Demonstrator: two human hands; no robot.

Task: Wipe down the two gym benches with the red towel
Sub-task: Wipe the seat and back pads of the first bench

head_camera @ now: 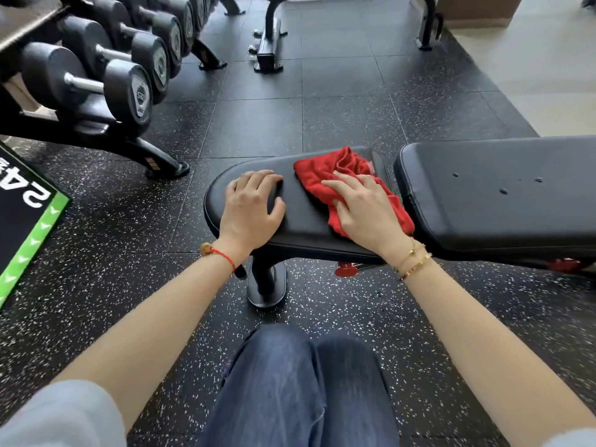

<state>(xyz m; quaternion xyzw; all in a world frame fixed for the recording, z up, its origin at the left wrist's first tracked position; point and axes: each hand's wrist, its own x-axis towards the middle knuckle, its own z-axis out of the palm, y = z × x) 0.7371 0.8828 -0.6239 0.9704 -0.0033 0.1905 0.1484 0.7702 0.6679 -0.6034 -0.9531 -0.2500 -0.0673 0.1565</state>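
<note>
Both hands are flat, fingers spread: left (250, 204) braces the seat (300, 217), so my right (362, 209) should press the towel (329, 172) edge to edge.

left hand (252, 206) flat; right hand (366, 209) flat, pressing

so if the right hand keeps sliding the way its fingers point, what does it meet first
Probably the bunched part of the red towel just ahead of the right hand, then the far edge of the seat pad. Depth is hard to judge.
</note>
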